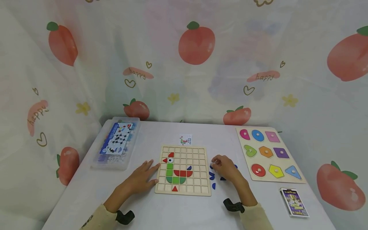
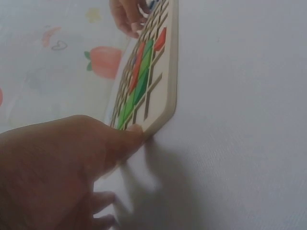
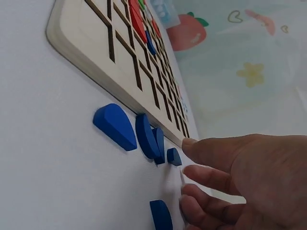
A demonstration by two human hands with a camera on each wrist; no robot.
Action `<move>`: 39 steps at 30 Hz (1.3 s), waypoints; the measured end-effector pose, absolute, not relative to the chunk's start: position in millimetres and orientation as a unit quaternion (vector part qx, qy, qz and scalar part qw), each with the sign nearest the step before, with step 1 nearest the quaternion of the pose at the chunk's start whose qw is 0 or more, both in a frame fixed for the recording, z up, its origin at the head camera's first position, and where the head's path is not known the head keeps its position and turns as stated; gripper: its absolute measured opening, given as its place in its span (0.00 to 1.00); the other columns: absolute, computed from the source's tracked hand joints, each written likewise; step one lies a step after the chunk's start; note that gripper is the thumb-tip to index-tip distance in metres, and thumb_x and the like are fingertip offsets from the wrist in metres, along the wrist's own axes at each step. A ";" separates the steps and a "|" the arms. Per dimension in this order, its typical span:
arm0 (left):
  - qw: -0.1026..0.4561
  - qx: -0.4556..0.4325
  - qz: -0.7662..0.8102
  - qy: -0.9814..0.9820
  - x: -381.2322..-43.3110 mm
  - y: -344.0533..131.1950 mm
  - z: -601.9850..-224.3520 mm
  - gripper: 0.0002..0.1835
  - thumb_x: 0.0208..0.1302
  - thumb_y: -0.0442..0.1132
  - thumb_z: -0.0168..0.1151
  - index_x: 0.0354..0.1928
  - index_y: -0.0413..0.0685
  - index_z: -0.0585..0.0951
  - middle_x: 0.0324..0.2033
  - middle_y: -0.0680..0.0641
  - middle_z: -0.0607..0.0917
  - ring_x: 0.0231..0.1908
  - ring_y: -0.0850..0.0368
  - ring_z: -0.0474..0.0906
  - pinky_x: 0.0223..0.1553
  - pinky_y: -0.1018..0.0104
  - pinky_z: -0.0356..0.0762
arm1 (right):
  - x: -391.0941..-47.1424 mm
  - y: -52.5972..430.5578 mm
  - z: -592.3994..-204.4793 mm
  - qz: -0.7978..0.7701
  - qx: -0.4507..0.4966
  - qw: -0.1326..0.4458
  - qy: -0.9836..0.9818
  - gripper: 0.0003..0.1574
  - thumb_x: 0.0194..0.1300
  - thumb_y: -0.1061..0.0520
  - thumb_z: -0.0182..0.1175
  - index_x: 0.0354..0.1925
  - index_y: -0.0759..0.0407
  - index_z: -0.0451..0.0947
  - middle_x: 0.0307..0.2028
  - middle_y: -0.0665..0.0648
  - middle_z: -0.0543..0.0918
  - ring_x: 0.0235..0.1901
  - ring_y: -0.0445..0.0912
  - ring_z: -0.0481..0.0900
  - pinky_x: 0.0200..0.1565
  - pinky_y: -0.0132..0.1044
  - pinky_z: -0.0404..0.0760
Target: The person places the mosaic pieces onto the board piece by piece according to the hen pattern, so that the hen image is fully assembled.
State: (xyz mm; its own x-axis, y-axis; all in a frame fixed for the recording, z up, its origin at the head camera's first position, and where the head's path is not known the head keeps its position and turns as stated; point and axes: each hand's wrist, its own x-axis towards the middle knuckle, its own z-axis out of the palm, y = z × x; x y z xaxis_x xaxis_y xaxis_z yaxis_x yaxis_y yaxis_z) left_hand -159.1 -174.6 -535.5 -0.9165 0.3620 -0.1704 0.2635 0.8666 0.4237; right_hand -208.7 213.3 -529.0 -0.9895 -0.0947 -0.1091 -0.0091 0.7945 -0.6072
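Observation:
My left hand point(image 1: 141, 179) rests flat at the left edge of a wooden grid board point(image 1: 199, 189), fingers spread; in the left wrist view its thumb touches the rim. Red, green and blue pieces lie in the grid, with an eye piece point(image 1: 170, 160), a red triangle point(image 1: 175, 188) and one blue piece point(image 1: 189, 167) among them. Off the board's right side my right hand point(image 1: 227, 169) hovers, fingers bent. In the right wrist view a gap shows between thumb and forefinger, beside a small blue piece point(image 3: 174, 156). Several more blue pieces point(image 3: 115, 127) lie along the rim, some partly hidden in the head view.
A small pattern card point(image 1: 185, 139) lies behind the board. At the back left stands a clear plastic case point(image 1: 115, 161) with a blue-and-white label. To the right are a shape puzzle board point(image 1: 251, 164) with knobbed pieces and a purple card box point(image 1: 294, 203).

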 end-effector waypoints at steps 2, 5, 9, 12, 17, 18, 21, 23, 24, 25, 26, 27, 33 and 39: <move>0.125 0.163 0.199 0.958 -159.1 -174.6 -535.2 0.38 0.74 0.54 0.63 0.82 0.56 0.65 0.82 0.39 0.59 0.81 0.32 0.50 0.78 0.33 0.55 | -208.8 211.5 -529.6 -0.319 -0.015 0.069 0.945 0.14 0.71 0.55 0.68 0.49 0.63 0.81 0.39 0.58 0.80 0.38 0.49 0.76 0.38 0.40 0.79; 0.123 0.164 0.202 0.958 -158.7 -174.7 -534.4 0.38 0.74 0.54 0.63 0.81 0.56 0.66 0.82 0.38 0.59 0.81 0.32 0.50 0.77 0.32 0.55 | -208.6 208.1 -530.2 -0.313 -0.006 0.069 0.947 0.13 0.70 0.56 0.70 0.46 0.63 0.80 0.37 0.58 0.79 0.37 0.49 0.76 0.37 0.39 0.78; 0.124 0.165 0.205 0.957 -158.2 -175.0 -534.4 0.37 0.74 0.54 0.63 0.81 0.56 0.66 0.82 0.38 0.59 0.81 0.31 0.50 0.77 0.32 0.55 | -207.9 204.9 -529.2 -0.297 -0.010 0.057 0.953 0.08 0.71 0.62 0.66 0.46 0.64 0.81 0.36 0.58 0.79 0.36 0.49 0.76 0.39 0.41 0.81; 0.124 0.166 0.206 0.956 -158.0 -175.1 -534.8 0.37 0.74 0.54 0.63 0.81 0.55 0.66 0.82 0.38 0.60 0.81 0.31 0.51 0.77 0.32 0.55 | -207.6 203.8 -527.8 -0.290 -0.011 0.050 0.956 0.09 0.70 0.65 0.65 0.48 0.66 0.81 0.38 0.60 0.79 0.38 0.49 0.77 0.42 0.43 0.83; 0.122 0.168 0.204 0.957 -159.0 -175.2 -535.4 0.37 0.75 0.54 0.63 0.81 0.55 0.66 0.82 0.38 0.60 0.81 0.31 0.51 0.77 0.32 0.56 | -207.3 204.1 -528.2 -0.286 -0.018 0.046 0.957 0.10 0.70 0.64 0.67 0.48 0.66 0.81 0.40 0.60 0.79 0.38 0.50 0.77 0.44 0.45 0.84; 0.123 0.168 0.202 0.957 -159.4 -175.2 -535.5 0.37 0.75 0.54 0.62 0.81 0.55 0.66 0.82 0.38 0.59 0.81 0.32 0.51 0.77 0.32 0.56 | -207.3 204.2 -528.5 -0.284 -0.019 0.046 0.957 0.09 0.70 0.64 0.67 0.48 0.66 0.81 0.39 0.60 0.79 0.38 0.50 0.77 0.44 0.44 0.84; 0.124 0.169 0.203 0.956 -159.7 -175.1 -535.8 0.37 0.75 0.54 0.62 0.81 0.56 0.65 0.82 0.38 0.59 0.81 0.31 0.50 0.77 0.32 0.55 | -207.5 204.4 -529.9 -0.281 -0.018 0.041 0.959 0.07 0.71 0.64 0.67 0.46 0.64 0.82 0.38 0.59 0.79 0.37 0.49 0.77 0.43 0.43 0.83; 0.124 0.169 0.202 0.957 -159.8 -175.1 -535.9 0.37 0.75 0.54 0.62 0.82 0.56 0.65 0.82 0.38 0.59 0.81 0.32 0.50 0.77 0.32 0.55 | -207.7 204.1 -530.1 -0.282 -0.014 0.038 0.959 0.08 0.71 0.63 0.68 0.46 0.64 0.81 0.37 0.59 0.79 0.37 0.49 0.77 0.42 0.43 0.83; 0.124 0.168 0.201 0.957 -159.9 -175.1 -536.0 0.37 0.75 0.54 0.62 0.82 0.56 0.65 0.82 0.38 0.59 0.81 0.32 0.50 0.78 0.32 0.55 | -208.1 204.1 -530.5 -0.284 -0.011 0.037 0.958 0.08 0.71 0.62 0.68 0.46 0.64 0.81 0.37 0.59 0.79 0.36 0.49 0.77 0.41 0.42 0.82; 0.123 0.168 0.202 0.957 -159.7 -175.1 -535.8 0.37 0.75 0.54 0.62 0.82 0.56 0.65 0.82 0.38 0.59 0.81 0.32 0.50 0.78 0.32 0.55 | -208.3 204.0 -530.4 -0.286 -0.009 0.036 0.958 0.09 0.71 0.61 0.68 0.46 0.64 0.81 0.36 0.58 0.79 0.36 0.49 0.77 0.40 0.41 0.82; 0.122 0.168 0.203 0.957 -159.7 -175.2 -536.1 0.37 0.75 0.54 0.63 0.81 0.56 0.65 0.82 0.38 0.59 0.81 0.31 0.50 0.77 0.32 0.55 | -208.7 204.0 -530.6 -0.289 -0.006 0.035 0.957 0.09 0.71 0.61 0.68 0.47 0.64 0.81 0.36 0.58 0.79 0.35 0.49 0.77 0.38 0.41 0.81; 0.122 0.168 0.202 0.957 -159.6 -175.1 -536.0 0.37 0.74 0.54 0.63 0.81 0.56 0.66 0.82 0.38 0.59 0.81 0.32 0.50 0.77 0.32 0.55 | -209.1 203.9 -530.8 -0.293 -0.004 0.035 0.956 0.10 0.72 0.60 0.67 0.48 0.64 0.81 0.36 0.58 0.79 0.35 0.49 0.76 0.37 0.40 0.80; 0.119 0.169 0.203 0.957 -160.0 -174.9 -536.3 0.37 0.74 0.55 0.63 0.81 0.56 0.66 0.82 0.38 0.59 0.81 0.32 0.50 0.77 0.32 0.55 | -211.2 207.7 -533.4 -0.295 0.000 0.022 0.955 0.10 0.74 0.60 0.64 0.49 0.65 0.82 0.35 0.58 0.80 0.35 0.49 0.77 0.37 0.40 0.80; 0.119 0.166 0.198 0.959 -160.5 -175.3 -538.5 0.37 0.74 0.55 0.63 0.81 0.57 0.66 0.82 0.39 0.60 0.81 0.32 0.51 0.77 0.33 0.56 | -210.9 219.1 -533.0 -0.296 0.007 0.015 0.955 0.09 0.74 0.60 0.63 0.47 0.65 0.84 0.36 0.59 0.82 0.36 0.50 0.78 0.41 0.43 0.82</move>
State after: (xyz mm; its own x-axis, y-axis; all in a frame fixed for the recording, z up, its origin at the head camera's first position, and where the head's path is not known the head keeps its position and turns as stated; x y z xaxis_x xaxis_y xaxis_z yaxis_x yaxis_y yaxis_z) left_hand -160.5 -175.3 -538.5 -0.9164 0.3660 -0.1619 0.2716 0.8659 0.4200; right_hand -210.9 219.1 -533.0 -0.9994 0.0038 -0.0332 0.0220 0.8243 -0.5657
